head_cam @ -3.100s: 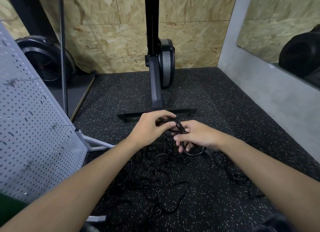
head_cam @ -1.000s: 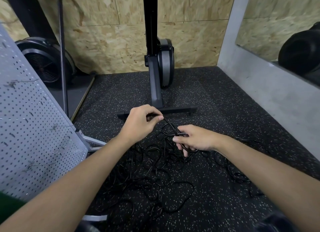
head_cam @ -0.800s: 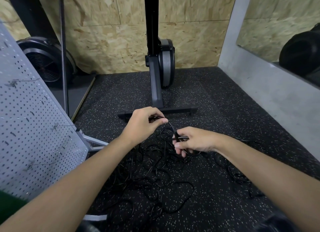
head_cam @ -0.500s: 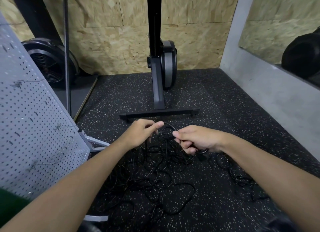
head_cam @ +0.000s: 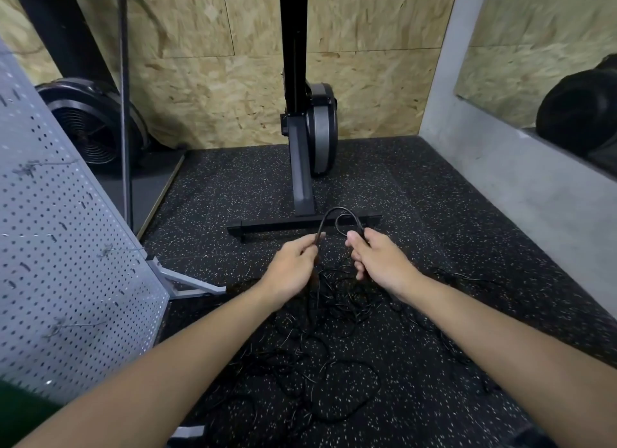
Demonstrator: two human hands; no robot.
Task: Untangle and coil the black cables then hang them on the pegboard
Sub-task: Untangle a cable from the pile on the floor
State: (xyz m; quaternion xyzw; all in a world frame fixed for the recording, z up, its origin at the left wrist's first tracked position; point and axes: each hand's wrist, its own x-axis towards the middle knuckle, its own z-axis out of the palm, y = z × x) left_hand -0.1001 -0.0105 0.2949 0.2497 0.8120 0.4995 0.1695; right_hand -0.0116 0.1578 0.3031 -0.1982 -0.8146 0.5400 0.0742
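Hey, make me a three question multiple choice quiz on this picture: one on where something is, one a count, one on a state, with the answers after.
1. The white perforated metal pegboard stands on which side of the person?
A) left B) right C) straight ahead
2. How many hands hold the raised loop of thin black cable?
A) none B) one C) two
3. The tangled pile of black cables is:
A) hung up B) neatly coiled C) loose on the floor

Answers:
1. A: it fills the left edge of the view.
2. C: the left hand and the right hand each pinch one side of the loop.
3. C: it sprawls on the black speckled rubber floor below the forearms.
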